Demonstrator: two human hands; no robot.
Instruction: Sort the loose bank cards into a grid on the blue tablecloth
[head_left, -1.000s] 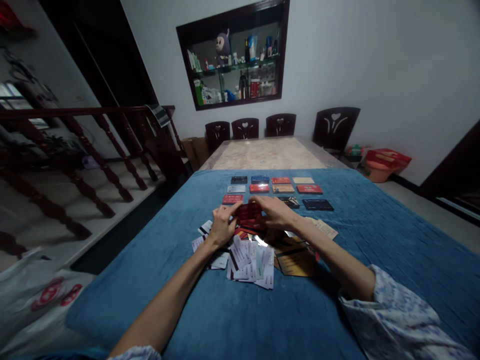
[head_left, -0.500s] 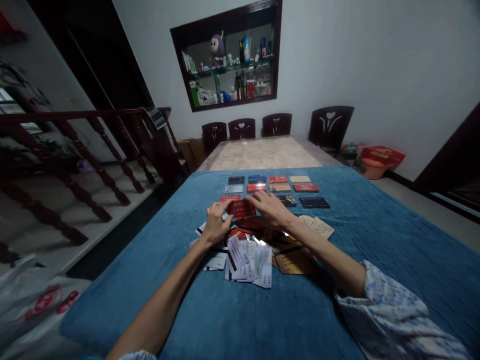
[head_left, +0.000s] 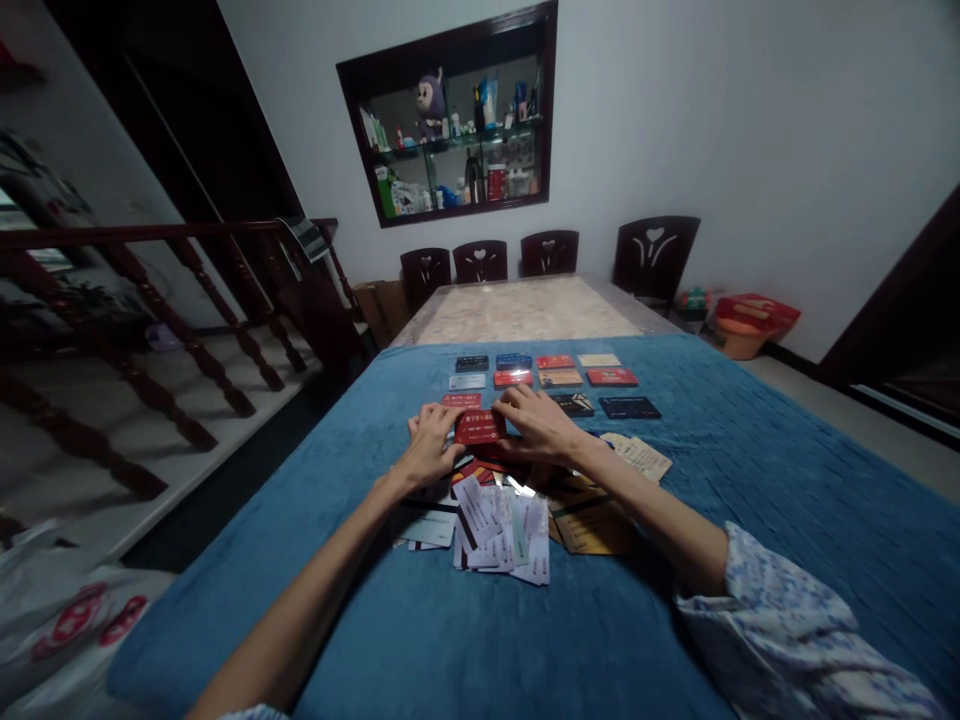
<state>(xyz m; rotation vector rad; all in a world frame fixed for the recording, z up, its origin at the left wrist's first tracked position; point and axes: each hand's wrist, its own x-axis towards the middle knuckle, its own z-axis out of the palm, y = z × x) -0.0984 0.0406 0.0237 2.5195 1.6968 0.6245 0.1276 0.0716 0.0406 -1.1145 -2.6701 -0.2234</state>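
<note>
Between my two hands is a red card with pale lettering, held over the pile. My left hand grips its left side with thumb and fingers. On its right side, my right hand has its fingers closed on the edge. Just behind it lies another red card, partly hidden. Below my hands spreads a loose heap of white cards, with gold cards to the right, partly under my right forearm. Cream cards fan out beyond my right wrist.
Rows of sorted card stacks lie ahead, among them a dark blue stack, a red stack and a light blue stack. A blue cloth covers the near table. Chairs stand at the far end.
The red card has tipped so its printed face shows more clearly, and my hands sit slightly lower in view. The camera view has shifted a little.
</note>
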